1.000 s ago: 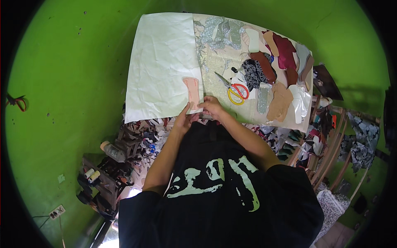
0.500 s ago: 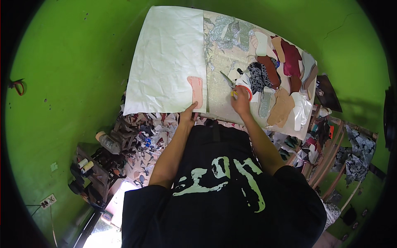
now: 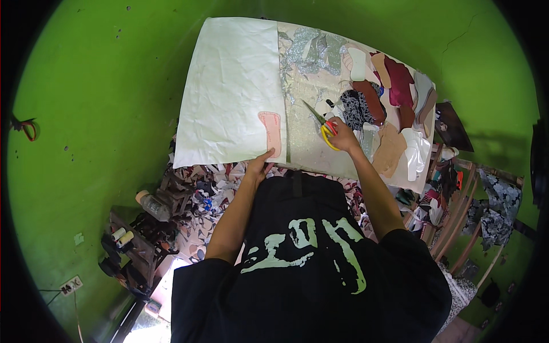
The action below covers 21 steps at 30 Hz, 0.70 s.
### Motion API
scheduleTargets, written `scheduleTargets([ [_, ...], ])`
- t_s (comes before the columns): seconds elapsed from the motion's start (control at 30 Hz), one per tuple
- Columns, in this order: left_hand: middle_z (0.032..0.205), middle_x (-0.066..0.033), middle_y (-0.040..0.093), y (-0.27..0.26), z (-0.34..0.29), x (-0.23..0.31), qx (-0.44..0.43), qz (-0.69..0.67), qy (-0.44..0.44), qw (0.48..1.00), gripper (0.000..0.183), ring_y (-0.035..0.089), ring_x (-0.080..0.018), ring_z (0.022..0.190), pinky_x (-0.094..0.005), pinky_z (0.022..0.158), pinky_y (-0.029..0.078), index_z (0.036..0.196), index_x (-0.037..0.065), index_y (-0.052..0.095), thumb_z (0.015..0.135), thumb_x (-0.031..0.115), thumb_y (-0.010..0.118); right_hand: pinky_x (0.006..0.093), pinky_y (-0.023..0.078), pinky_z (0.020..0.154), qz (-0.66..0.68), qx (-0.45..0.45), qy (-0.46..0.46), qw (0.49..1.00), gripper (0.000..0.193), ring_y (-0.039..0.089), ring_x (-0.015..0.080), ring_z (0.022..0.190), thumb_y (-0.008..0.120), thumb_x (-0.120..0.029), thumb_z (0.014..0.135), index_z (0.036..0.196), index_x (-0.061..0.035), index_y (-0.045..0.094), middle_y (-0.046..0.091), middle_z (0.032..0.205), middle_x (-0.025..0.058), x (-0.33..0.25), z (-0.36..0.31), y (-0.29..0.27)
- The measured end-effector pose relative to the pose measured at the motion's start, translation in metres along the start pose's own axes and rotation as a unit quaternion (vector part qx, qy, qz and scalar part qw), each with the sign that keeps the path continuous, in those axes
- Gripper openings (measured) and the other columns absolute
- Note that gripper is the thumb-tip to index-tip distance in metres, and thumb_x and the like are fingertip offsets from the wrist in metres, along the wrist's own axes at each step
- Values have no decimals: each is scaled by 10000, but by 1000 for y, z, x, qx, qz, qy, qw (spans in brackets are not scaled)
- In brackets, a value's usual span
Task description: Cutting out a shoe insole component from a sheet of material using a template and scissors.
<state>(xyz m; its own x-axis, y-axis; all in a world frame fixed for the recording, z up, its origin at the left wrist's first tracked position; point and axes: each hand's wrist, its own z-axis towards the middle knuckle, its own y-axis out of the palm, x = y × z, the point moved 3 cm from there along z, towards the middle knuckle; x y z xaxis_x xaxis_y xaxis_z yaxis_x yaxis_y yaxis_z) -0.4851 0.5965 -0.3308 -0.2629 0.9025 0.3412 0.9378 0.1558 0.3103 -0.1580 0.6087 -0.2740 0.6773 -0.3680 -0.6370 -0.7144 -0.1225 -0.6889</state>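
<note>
Before the worker (image 3: 309, 297), at twelve o'clock, stands a pale flat tabletop (image 3: 303, 146), a creased white sheet (image 3: 231, 86) over its nine o'clock side. Near the sheet's five o'clock corner lies a pink insole-shaped template (image 3: 271, 131), the left hand (image 3: 260, 165) at its six o'clock end. At the template's three o'clock are red-and-yellow-handled metal scissors (image 3: 324, 122) in the right hand (image 3: 342, 136); at their two o'clock, a black-and-white patterned scrap (image 3: 355, 111).

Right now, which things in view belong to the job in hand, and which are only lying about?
Probably in the job:
scissors, held by the right hand
pink sole-shaped piece, pinched by the left hand
white sheet beneath it

Apparently lying about:
dark red material
tan piece
clear bottle
</note>
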Motion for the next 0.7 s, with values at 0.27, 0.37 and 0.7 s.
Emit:
scheduleTargets([
  [0.27,1036,-12,681,-2,-6,3,-26,-81,0,996,324,663,-116,926,-216,751,575,1120,88,638,834,126,786,245,434,537,166,-322,71,929,572,497,96,569,677,-606,848,1055,-89,545,553,732,18,-35,29,-2],
  [0.37,1000,-48,692,2,-11,5,-67,-131,-15,989,299,698,-141,863,-207,709,606,1102,37,633,840,87,768,233,385,393,255,-383,76,885,559,472,76,494,578,-644,902,947,-89,523,494,655,6,-41,50,5],
  [0.7,933,-43,705,7,-17,2,-44,-167,-1,985,263,685,-97,724,-150,531,546,1067,32,646,839,100,759,211,407,501,221,-527,-40,820,417,495,52,538,472,-479,1022,1065,-67,516,526,719,-9,-76,103,12],
])
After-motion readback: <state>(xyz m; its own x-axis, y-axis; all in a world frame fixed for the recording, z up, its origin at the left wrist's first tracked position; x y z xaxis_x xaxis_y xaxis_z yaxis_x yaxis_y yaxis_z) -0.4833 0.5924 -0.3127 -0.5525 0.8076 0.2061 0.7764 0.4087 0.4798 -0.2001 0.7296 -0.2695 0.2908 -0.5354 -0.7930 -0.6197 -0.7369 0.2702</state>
